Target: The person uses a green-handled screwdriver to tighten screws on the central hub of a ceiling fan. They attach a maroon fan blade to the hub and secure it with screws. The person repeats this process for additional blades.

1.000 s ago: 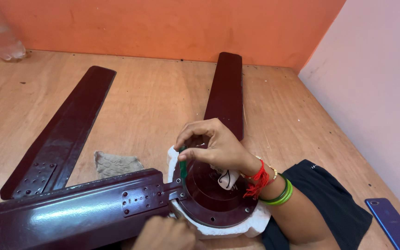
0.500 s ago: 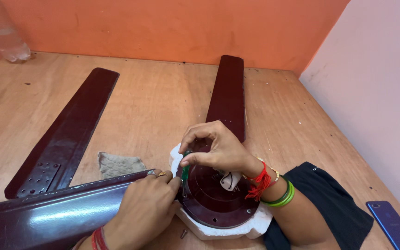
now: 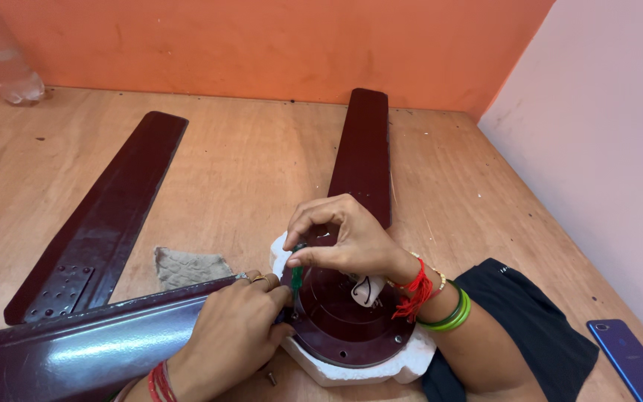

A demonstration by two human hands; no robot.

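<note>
Your right hand (image 3: 351, 242) is curled, its fingertips pinched around the green handle of a screwdriver (image 3: 297, 277) held upright over the rim of the fan motor housing (image 3: 347, 320); your left hand (image 3: 236, 331) is closed over the inner end of the near fan blade (image 3: 76, 353), pressing it against the housing at its 9 o'clock edge; the housing is a round, glossy maroon metal dish with small holes around its flange, seated in a white foam block (image 3: 344, 368) at 6 o'clock on the plywood tabletop (image 3: 247, 164); 2 more long, flat maroon blades lie on the wood, 1 toward 10 o'clock (image 3: 113, 216) with a perforated mounting plate, 1 toward 12 o'clock (image 3: 364, 152); a rough beige cloth (image 3: 187, 266) lies just beside your left hand; a dark blue phone (image 3: 630, 357) rests at 4 o'clock, near a black fabric (image 3: 537, 327).
</note>
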